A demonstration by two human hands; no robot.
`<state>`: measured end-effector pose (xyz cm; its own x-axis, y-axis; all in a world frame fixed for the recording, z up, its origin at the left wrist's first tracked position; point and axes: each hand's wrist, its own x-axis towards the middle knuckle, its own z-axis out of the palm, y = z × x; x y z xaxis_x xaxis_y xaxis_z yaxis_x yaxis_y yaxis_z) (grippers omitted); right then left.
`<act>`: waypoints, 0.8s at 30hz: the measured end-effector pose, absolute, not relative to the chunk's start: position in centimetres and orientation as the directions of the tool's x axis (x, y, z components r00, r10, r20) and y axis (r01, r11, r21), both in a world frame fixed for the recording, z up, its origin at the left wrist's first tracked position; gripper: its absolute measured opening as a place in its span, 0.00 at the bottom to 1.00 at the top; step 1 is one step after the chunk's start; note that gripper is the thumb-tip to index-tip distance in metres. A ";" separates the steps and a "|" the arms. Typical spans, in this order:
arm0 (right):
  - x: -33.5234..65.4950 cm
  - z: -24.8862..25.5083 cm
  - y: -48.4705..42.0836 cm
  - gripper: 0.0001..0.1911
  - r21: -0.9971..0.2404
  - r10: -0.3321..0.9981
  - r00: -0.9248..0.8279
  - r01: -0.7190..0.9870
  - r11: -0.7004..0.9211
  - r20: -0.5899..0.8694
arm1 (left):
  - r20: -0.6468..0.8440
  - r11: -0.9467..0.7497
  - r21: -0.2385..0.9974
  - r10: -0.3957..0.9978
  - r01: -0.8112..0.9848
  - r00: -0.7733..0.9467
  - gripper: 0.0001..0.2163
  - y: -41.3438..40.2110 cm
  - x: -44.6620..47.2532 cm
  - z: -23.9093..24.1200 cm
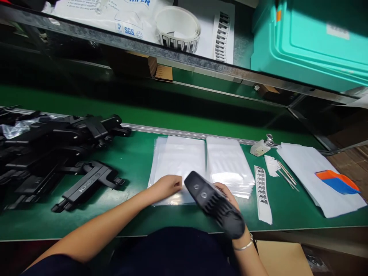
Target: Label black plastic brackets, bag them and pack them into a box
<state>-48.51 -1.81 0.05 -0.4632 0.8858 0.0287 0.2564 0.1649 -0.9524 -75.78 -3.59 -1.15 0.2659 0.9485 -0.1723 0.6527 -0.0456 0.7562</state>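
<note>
In my right hand (227, 193) is a black plastic part (211, 199), held tilted above the bench. Two round metal fasteners and a ribbed section show on it, and its lower end is blurred. My left hand (168, 188) is closed, with its fingers curled, over a stack of clear plastic bags (184, 153); whether it pinches anything is hidden. Just right of that stack lies a second stack of clear bags (228, 163), partly behind my right hand.
Black plastic assemblies (57, 142) are piled at the left, with one separate assembly (89, 184) in front. To the right are a label strip (261, 191), a metal-topped bottle (261, 146), thin sticks (287, 174) and white sheets (310, 168). A shelf edge (129, 44) crosses above, carrying a teal bin (310, 50).
</note>
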 end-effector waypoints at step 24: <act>-45.0 2.6 -2.3 0.19 -0.882 0.818 -0.571 0.346 0.319 0.072 | -0.221 -0.096 0.560 0.940 0.823 0.260 0.04 -2.6 -72.7 -2.1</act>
<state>-45.02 -2.30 2.57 -0.5708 0.8179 0.0724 0.3456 0.3193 -0.8824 -72.69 -2.65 -2.07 0.2596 0.9401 -0.2208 0.8229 -0.0957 0.5601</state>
